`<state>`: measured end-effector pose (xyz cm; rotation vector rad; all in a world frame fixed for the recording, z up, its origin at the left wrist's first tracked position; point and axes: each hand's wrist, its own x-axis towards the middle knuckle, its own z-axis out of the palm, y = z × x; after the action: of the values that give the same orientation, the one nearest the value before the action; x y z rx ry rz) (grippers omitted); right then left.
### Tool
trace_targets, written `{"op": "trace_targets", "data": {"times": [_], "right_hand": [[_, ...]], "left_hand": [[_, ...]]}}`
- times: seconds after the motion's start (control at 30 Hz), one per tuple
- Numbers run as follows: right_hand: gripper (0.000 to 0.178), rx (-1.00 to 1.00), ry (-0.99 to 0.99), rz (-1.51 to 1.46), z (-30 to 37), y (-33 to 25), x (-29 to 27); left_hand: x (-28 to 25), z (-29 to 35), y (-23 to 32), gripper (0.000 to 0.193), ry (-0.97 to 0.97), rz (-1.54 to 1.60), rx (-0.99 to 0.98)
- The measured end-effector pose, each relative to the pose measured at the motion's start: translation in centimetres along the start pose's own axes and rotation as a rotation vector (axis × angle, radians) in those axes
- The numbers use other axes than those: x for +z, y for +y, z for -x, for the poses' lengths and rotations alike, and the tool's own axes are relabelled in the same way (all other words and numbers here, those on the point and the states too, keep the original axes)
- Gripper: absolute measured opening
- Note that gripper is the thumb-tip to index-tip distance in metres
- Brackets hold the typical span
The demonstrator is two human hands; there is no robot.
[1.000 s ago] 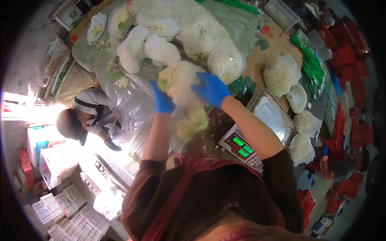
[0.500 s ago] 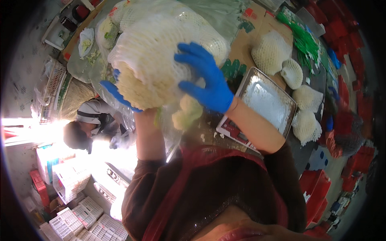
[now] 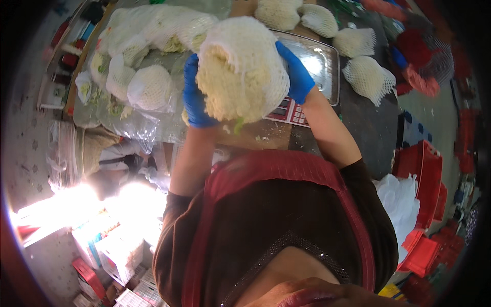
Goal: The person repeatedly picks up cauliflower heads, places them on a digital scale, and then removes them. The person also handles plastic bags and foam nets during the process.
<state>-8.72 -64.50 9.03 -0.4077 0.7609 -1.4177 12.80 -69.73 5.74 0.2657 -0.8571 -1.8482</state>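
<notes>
Between my two hands is a large cauliflower, held up above the table's near side. A white foam net sleeve covers its top and right side; pale curds show bare at the front left. My left hand, in a blue glove, presses against its left side, fingers partly behind it. My right hand, also blue-gloved, cups the netted right side, its fingertips partly hidden. Behind and to the right lies a scale with a shiny metal tray and a red keypad panel, partly covered by the cauliflower and my right hand.
Netted cauliflowers lie on plastic film at the left. Several more netted heads sit right of the scale. Red crates and white plastic bags stand low at the right. Another person is partly visible at the lower left.
My view has shifted, showing the cauliflower more upright and nearer the scale. My right hand, earlier with fingers spread over the net, now lies along its right side.
</notes>
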Motion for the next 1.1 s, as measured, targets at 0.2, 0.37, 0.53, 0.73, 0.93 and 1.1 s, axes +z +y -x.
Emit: {"op": "trace_targets", "data": {"times": [0.2, 0.37, 0.53, 0.73, 0.93, 1.1], "right_hand": [[0.056, -0.150, 0.146, 0.389, 3.7, -0.8, -3.4], [0.058, -0.394, 0.228, 1.146, 4.9, -3.4, -2.4], [0.066, -0.746, -0.113, 1.084, 8.7, -3.4, 0.5], [0.042, -0.778, -0.127, 1.501, 8.8, -3.0, 1.1], [0.020, -0.235, -0.138, 0.856, 7.9, -3.9, -0.6], [0.024, -0.205, -0.421, 1.177, 8.8, -4.6, 0.4]], "left_hand": [[-1.3, 3.3, -8.2, 0.057, -0.143, -1.091, 0.173], [1.9, 2.9, -9.5, 0.065, -0.011, -0.144, -0.187], [4.9, 3.2, -7.6, 0.072, 0.014, 0.175, -0.284], [3.3, 2.4, -5.8, 0.064, -0.284, -1.318, 0.190], [0.7, 4.4, -4.9, 0.057, -0.196, -0.543, -0.127], [-0.6, 5.0, -4.1, 0.054, -0.084, -0.182, -0.319]]}}
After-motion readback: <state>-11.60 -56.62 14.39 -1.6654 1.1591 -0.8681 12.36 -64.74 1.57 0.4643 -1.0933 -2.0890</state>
